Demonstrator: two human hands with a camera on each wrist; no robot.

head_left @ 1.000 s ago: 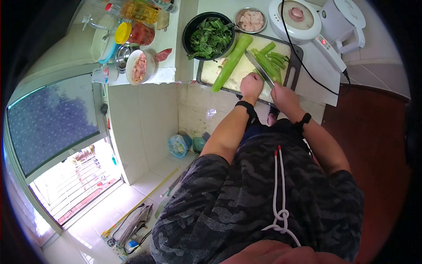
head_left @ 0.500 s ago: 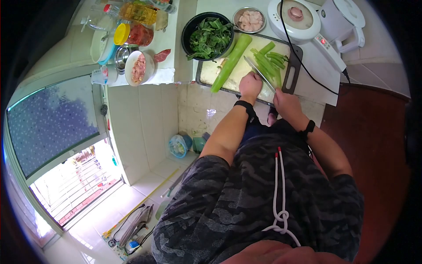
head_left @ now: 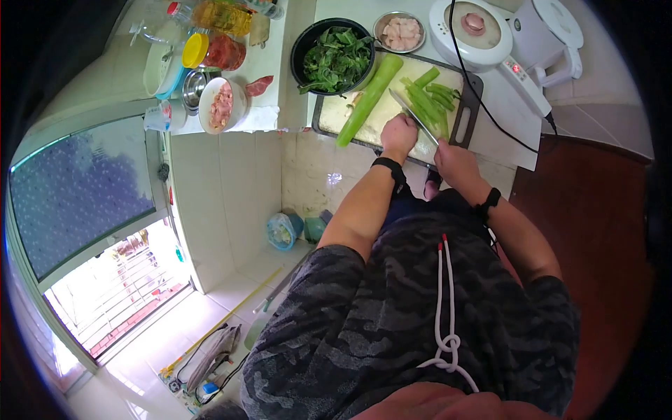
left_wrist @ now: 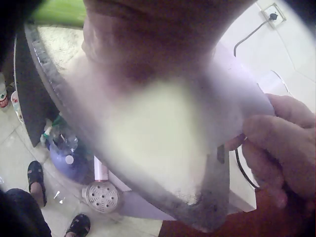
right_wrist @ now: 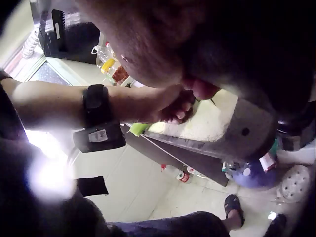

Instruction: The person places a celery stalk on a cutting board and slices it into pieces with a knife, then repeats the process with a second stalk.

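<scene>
A dark-rimmed cutting board (head_left: 329, 115) lies on the counter. On it are a long pale-green stalk (head_left: 369, 94) and a bunch of green strips (head_left: 430, 98). My left hand (head_left: 399, 136) sits with curled fingers on the near end of the strips, holding them down. My right hand (head_left: 455, 162) grips the handle of a knife, whose blade (head_left: 413, 112) lies slanted across the strips beside the left knuckles. The right wrist view shows the left hand (right_wrist: 174, 107) curled on the board (right_wrist: 247, 131). The left wrist view is blurred, with the right hand (left_wrist: 281, 148) at the board's corner.
Behind the board stand a black bowl of leafy greens (head_left: 332, 59), a metal dish of raw meat (head_left: 397, 31), and a white cooker (head_left: 476, 31) with a black cable. A bowl of meat (head_left: 222, 105) and jars (head_left: 217, 49) crowd the left counter. Tiled floor lies below.
The right hand and knife have shifted slightly to the right along the strips. The left hand has stayed almost where it was.
</scene>
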